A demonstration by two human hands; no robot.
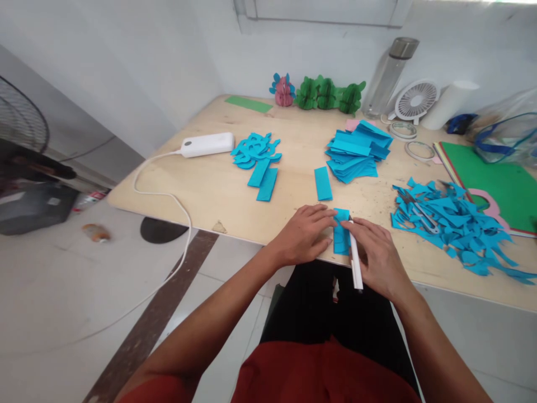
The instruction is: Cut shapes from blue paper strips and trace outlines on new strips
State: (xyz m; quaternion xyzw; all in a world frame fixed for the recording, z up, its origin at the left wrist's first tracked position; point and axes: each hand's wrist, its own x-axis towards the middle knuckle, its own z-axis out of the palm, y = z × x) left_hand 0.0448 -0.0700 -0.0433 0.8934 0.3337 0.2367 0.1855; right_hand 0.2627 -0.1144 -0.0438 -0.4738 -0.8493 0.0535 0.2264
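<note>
Near the front edge of the table lies a blue paper strip (341, 246) with pen lines on it. My left hand (305, 232) rests flat, its fingertips on the strip's left edge. In my right hand (377, 257) is a white pen (356, 263), its tip end up by the top right of the strip. Just beyond is another blue strip (323, 183). A stack of folded blue paper pieces (356, 151) sits farther back. To the left are cut-out blue shapes (255, 150) with two overlapping blue strips (267, 184) beside them.
Blue scraps (461, 224) with a craft knife (423, 215) on them lie at right, beside green sheets (495, 179) and pink-handled scissors (489, 204). Behind stand paper figures (327, 94), a bottle (384, 78) and a small fan (417, 99). A white power bank (210, 144) trails a cable.
</note>
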